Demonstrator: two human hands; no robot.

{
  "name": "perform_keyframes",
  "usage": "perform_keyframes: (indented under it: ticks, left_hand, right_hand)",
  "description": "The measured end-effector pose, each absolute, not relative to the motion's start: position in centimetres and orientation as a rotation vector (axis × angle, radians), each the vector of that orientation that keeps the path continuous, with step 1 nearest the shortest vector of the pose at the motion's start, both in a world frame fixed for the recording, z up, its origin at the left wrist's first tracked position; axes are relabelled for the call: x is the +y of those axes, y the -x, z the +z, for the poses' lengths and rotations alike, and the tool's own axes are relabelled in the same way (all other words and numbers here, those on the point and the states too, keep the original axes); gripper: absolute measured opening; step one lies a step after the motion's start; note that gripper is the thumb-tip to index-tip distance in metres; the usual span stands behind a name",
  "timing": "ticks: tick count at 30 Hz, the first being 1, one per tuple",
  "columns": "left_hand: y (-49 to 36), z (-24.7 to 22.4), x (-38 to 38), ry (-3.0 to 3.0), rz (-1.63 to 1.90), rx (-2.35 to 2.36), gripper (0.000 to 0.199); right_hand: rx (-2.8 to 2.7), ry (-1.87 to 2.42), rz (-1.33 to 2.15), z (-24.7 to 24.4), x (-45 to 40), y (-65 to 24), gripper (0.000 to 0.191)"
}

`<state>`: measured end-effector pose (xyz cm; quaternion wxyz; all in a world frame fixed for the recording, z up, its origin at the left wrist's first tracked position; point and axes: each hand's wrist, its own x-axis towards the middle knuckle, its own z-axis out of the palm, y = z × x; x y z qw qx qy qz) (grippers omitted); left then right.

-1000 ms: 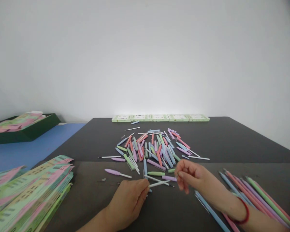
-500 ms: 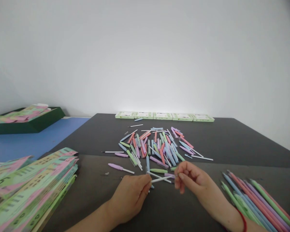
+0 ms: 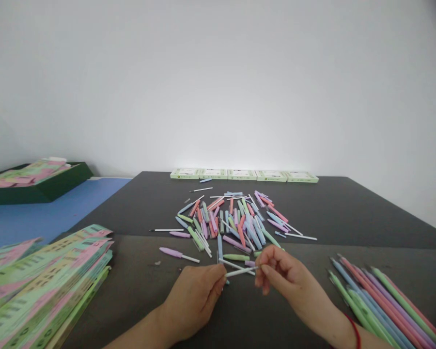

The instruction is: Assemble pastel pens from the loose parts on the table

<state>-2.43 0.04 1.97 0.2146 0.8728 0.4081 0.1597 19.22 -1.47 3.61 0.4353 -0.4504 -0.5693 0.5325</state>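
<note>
Between my two hands a thin white pen refill [image 3: 240, 272] lies nearly level, a little above the table. My left hand [image 3: 194, 303] is closed around its left end, which the fingers hide. At the other end, my right hand [image 3: 285, 274] pinches the tip between thumb and fingers. Another white refill [image 3: 228, 263] crosses behind the held one. Just beyond my hands spreads a loose pile of pastel pen parts, among them a green pen barrel [image 3: 236, 257] and a purple pen piece with a white refill sticking out [image 3: 171, 252].
Several long pens [image 3: 380, 300] lie in a bundle at the right. Printed green and pink packets [image 3: 58, 286] are stacked at the left. Behind them, a dark green tray [image 3: 54, 186] with more packets stands on a blue surface. Small flat boxes [image 3: 241, 174] line the table's far edge.
The whole scene has shifted slightly left in the view. Both hands still grip the white refill, with their pose almost the same.
</note>
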Motion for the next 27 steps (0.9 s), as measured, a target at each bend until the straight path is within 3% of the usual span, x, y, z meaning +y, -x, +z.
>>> perform_keyframes:
  ticks: [11, 16, 23, 27]
  left_hand:
    - [2.3, 2.1, -0.1, -2.453, 0.413, 1.111, 0.022]
    - [2.3, 2.2, -0.2, -2.336, 0.419, 1.093, 0.023]
    - [2.2, 3.3, 0.1, -1.540, 0.479, 0.806, 0.031]
    - [2.4, 3.7, 0.7, -1.026, 0.320, 0.621, 0.021]
  right_hand:
    - [-1.535, 1.134, 1.300, 3.6, -1.8, -19.2, 0.002]
    - [-1.558, 1.146, 1.314, 3.6, -1.8, -19.1, 0.005]
    - [-1.507, 1.124, 1.389, 4.6, 0.1, -19.2, 0.009]
    - [-1.474, 1.082, 1.496, 4.8, 1.3, -19.2, 0.016]
